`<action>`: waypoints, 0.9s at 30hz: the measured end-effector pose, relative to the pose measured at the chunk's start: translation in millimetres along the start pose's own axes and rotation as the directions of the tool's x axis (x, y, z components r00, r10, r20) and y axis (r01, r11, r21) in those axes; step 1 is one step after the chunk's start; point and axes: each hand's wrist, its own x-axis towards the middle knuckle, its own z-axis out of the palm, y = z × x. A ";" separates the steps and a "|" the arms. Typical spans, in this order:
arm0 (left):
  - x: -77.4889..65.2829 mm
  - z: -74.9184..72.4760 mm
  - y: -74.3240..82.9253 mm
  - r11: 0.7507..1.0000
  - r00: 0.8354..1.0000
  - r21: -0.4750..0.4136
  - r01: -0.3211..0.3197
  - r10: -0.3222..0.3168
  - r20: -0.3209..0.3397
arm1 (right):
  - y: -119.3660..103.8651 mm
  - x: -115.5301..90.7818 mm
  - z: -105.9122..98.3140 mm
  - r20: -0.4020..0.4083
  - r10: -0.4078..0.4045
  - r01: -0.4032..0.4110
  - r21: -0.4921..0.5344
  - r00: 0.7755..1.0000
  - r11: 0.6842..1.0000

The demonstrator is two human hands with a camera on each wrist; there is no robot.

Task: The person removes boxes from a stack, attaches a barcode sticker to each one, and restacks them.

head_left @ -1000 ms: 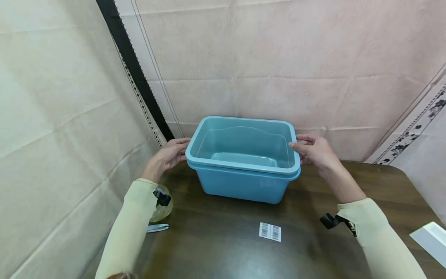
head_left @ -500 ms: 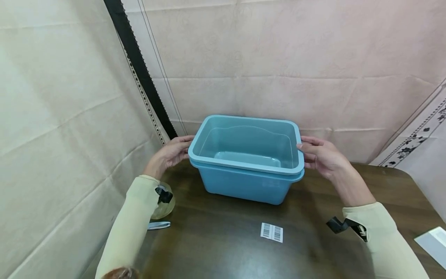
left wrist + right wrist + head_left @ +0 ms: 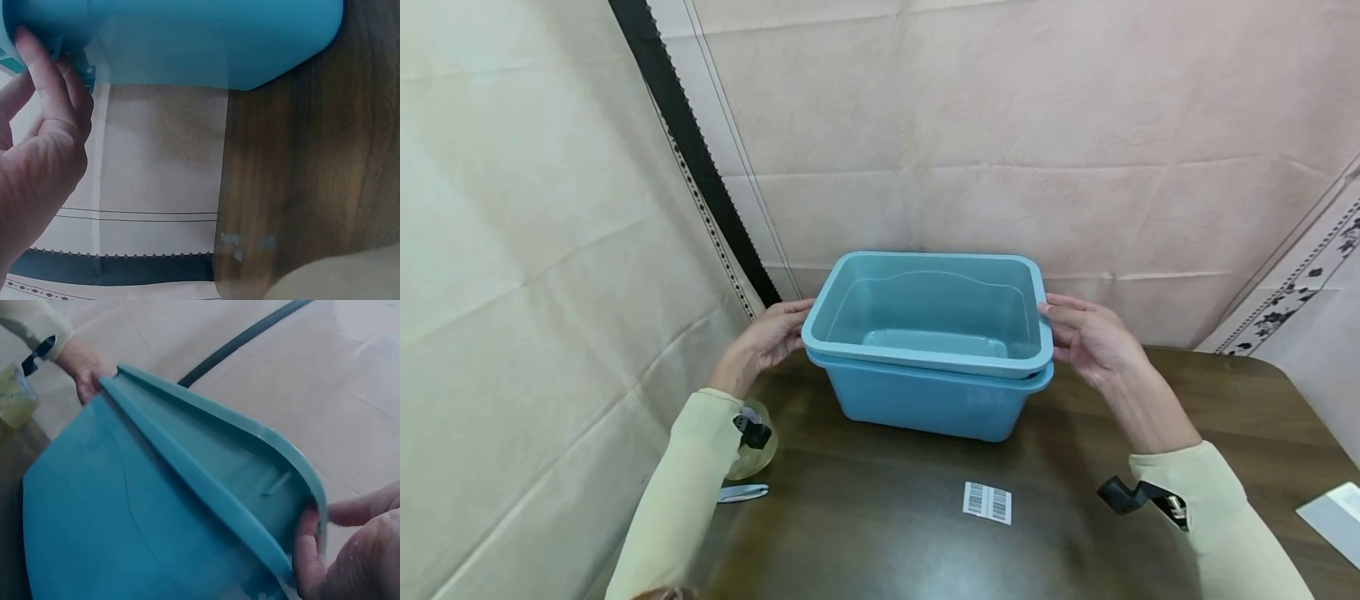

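Observation:
Two blue plastic bins are nested on the table: the upper bin (image 3: 940,312) sits inside the lower bin (image 3: 917,400), their rims close together along the front. My left hand (image 3: 767,337) grips the left end, fingertips up under the rim in the left wrist view; which of the two rims it holds I cannot tell. At the right end, my right hand (image 3: 1093,342) pinches the upper bin's rim. In the right wrist view, its fingers (image 3: 307,550) reach into the gap between the two rims. The upper bin holds nothing visible.
A sheet with two barcodes (image 3: 987,502) lies in front of the bins. A roll of clear tape (image 3: 760,454) and a slim pale-blue item (image 3: 742,493) are partly hidden by the left forearm. A white box (image 3: 1333,525) stands at the right edge. Cloth walls (image 3: 1000,125) enclose the table.
My right thumb has slid outward from over the upper rim to its edge, and the hand has moved slightly right. The upper bin tilts a little differently. The left hand keeps its hold.

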 end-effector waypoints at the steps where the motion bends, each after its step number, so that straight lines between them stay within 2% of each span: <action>1: -1.1 -0.2 -0.9 1.000 1.000 -0.005 -0.001 0.001 -0.005 | 0.0 -0.8 3.1 -0.003 0.000 0.000 0.011 1.000 1.000; 8: -2.3 0.6 -3.3 0.999 0.999 0.012 -0.036 0.036 -0.006 | -2.9 1.0 17.8 -0.013 -0.040 0.040 0.049 0.999 0.998; 16: -0.1 3.9 -4.8 0.999 0.999 -0.001 -0.040 0.040 0.005 | 5.6 4.1 7.6 0.018 -0.099 0.092 0.218 0.995 0.971; 27: 5.0 8.4 -4.6 0.998 0.999 -0.033 -0.051 0.051 0.006 | 8.1 2.6 0.2 0.088 -0.154 0.111 0.371 0.984 0.922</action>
